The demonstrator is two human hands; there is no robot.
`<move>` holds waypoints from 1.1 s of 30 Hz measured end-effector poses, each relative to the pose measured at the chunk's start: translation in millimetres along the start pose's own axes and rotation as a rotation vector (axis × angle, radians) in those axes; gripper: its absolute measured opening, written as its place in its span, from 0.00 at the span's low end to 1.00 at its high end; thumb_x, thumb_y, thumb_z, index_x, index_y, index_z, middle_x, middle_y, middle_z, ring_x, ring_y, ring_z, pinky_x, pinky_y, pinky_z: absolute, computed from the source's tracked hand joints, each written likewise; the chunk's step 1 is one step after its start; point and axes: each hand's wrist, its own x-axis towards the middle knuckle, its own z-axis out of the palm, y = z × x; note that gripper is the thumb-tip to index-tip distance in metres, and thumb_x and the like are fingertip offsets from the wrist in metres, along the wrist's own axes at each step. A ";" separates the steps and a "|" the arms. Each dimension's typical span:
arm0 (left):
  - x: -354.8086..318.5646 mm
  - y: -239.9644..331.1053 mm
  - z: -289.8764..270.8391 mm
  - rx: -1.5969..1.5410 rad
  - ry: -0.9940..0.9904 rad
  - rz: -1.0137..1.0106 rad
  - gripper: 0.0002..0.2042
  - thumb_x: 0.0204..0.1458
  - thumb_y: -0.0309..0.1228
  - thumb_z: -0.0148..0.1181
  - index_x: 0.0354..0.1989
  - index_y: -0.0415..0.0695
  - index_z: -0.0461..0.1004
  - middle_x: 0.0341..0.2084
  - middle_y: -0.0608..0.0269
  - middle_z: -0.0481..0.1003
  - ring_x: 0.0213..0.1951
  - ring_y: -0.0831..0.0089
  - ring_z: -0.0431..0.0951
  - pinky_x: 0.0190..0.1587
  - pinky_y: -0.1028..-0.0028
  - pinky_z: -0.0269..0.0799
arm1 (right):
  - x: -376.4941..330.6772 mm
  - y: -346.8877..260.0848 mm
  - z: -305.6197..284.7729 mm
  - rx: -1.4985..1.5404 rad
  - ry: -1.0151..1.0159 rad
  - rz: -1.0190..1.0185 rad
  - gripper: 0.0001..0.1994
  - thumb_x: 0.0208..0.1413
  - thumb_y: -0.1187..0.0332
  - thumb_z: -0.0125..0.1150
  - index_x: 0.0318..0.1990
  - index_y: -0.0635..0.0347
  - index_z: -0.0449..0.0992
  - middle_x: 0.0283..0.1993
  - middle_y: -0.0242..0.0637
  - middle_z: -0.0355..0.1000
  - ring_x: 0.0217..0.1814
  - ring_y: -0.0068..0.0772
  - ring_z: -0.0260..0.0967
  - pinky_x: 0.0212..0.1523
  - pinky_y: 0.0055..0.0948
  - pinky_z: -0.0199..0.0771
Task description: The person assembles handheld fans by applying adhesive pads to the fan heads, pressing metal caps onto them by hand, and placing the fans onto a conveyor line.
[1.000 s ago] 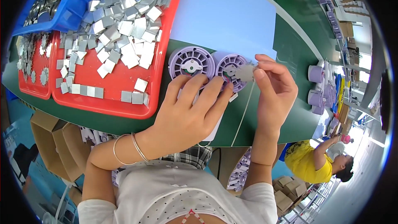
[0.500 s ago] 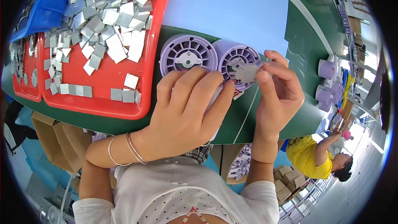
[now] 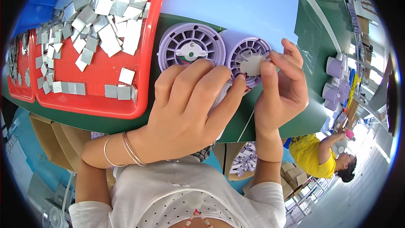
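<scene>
A worker's right hand pinches a thin, pale metal toothed disc between thumb and forefinger, holding it over the slotted round face of the right-hand purple cylindrical housing at a green worktable. Whether the disc touches that face cannot be told.

The left hand, back upward and fingers bent, lies over the near side of the two housings, its forefinger tip just beside the disc; how firmly it grips, and on what, is hidden beneath the palm. Two bracelets circle the left wrist.

The left-hand purple housing stands beside its twin, a white bracket across its slotted face. To the left, a red tray holds square metal plates, heaped at the far end and scattered toward the near one, with a blue bin at its far left. A pale blue sheet covers the table beyond the housings. At right, away from the table, a person in a yellow shirt appears.
</scene>
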 end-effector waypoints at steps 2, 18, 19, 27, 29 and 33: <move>-0.3 -0.6 0.7 0.001 0.003 -0.001 0.24 0.40 0.32 0.66 0.51 0.47 0.81 0.46 0.60 0.69 0.48 0.59 0.70 0.49 0.59 0.60 | 3.3 0.2 1.0 -0.038 -0.029 -0.046 0.11 0.49 0.84 0.69 0.41 0.66 0.81 0.40 0.42 0.78 0.55 0.42 0.71 0.66 0.49 0.62; -2.3 2.8 5.4 0.082 0.009 0.019 0.21 0.47 0.36 0.64 0.52 0.50 0.80 0.48 0.59 0.66 0.50 0.58 0.68 0.52 0.57 0.61 | -1.6 0.6 9.5 0.244 -0.044 0.155 0.11 0.54 0.86 0.65 0.44 0.72 0.75 0.54 0.48 0.68 0.60 0.42 0.71 0.58 0.36 0.73; -2.4 3.2 5.4 0.101 0.005 0.024 0.20 0.48 0.37 0.64 0.51 0.51 0.80 0.48 0.60 0.66 0.50 0.58 0.68 0.53 0.56 0.62 | -1.7 1.0 9.9 0.244 -0.044 0.155 0.11 0.54 0.86 0.65 0.44 0.72 0.75 0.54 0.48 0.68 0.60 0.42 0.71 0.58 0.36 0.73; -2.1 1.9 6.7 0.147 0.026 0.032 0.16 0.53 0.38 0.61 0.51 0.54 0.81 0.48 0.60 0.67 0.51 0.58 0.70 0.55 0.55 0.64 | 0.7 1.1 11.6 0.282 -0.049 0.154 0.14 0.54 0.85 0.65 0.48 0.73 0.74 0.55 0.47 0.67 0.59 0.38 0.70 0.58 0.33 0.73; -2.1 1.6 5.7 0.143 0.023 0.034 0.16 0.53 0.38 0.61 0.51 0.54 0.81 0.48 0.60 0.67 0.51 0.58 0.70 0.55 0.55 0.64 | 0.8 0.8 9.9 0.246 -0.060 0.134 0.14 0.54 0.84 0.65 0.48 0.72 0.75 0.55 0.47 0.67 0.58 0.37 0.70 0.58 0.33 0.73; -2.1 3.3 4.8 0.120 0.018 0.028 0.16 0.53 0.38 0.61 0.50 0.56 0.81 0.48 0.60 0.67 0.51 0.58 0.70 0.55 0.54 0.65 | 0.5 3.4 6.7 0.202 -0.072 0.118 0.14 0.53 0.84 0.67 0.47 0.72 0.76 0.55 0.47 0.67 0.55 0.34 0.69 0.56 0.32 0.72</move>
